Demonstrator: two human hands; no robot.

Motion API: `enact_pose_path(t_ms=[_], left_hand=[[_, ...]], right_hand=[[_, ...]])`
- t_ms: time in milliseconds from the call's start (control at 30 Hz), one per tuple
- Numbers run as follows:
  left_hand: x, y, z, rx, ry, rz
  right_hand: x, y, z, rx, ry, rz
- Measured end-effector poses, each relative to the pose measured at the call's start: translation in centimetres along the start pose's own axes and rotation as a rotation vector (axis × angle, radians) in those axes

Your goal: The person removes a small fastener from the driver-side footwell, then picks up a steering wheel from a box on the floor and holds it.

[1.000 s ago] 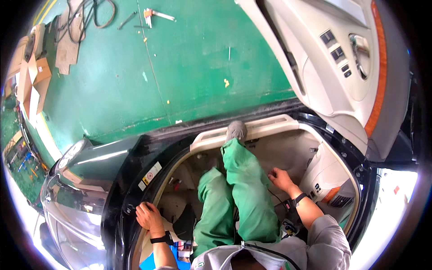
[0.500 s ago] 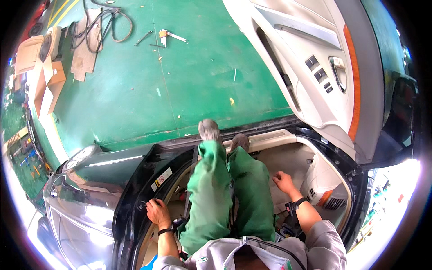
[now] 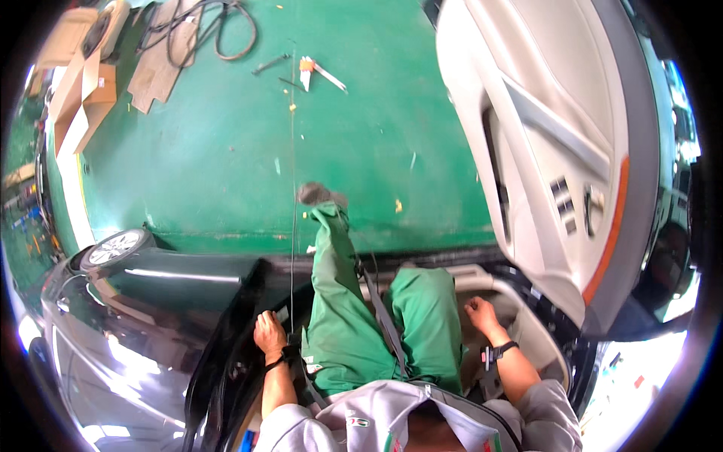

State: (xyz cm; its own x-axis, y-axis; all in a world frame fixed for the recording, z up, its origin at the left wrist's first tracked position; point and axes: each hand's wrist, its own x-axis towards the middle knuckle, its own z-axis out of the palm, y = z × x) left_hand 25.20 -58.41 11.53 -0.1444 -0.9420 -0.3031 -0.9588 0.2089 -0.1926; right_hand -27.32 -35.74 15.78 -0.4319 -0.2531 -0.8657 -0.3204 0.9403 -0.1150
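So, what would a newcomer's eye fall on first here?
Probably the green trousers, lower centre, with the left hand and right hand on either side. Then the open car door at upper right, with orange trim, and the cardboard box at upper left.

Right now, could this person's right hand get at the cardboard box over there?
Probably not: the right hand is beside the person's right leg, in the car doorway, while the box sits far off to the left. Both legs and a wide stretch of green floor lie between.
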Motion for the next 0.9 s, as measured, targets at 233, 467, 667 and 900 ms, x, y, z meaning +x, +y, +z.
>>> enact_pose_path(t_ms=[233, 467, 667, 900], left_hand=[[21.2, 4.9, 4.2, -0.239, 0.131, 0.017], [39.4, -2.2, -0.6, -0.640, 0.496, -0.580], [49.4, -7.6, -9.5, -0.833, 0.633, -0.706], [54.5, -11.0, -7.8, -0.849, 0.375, -0.879]], right_hand=[[13.7, -11.6, -3.4, -0.238, 0.207, -0.237], [15.2, -31.4, -9.3, -0.472, 0.123, -0.296], [14.4, -46.6, -16.5, -0.346, 0.285, -0.420], [18.6, -60.5, -23.6, -0.361, 0.338, -0.516]])
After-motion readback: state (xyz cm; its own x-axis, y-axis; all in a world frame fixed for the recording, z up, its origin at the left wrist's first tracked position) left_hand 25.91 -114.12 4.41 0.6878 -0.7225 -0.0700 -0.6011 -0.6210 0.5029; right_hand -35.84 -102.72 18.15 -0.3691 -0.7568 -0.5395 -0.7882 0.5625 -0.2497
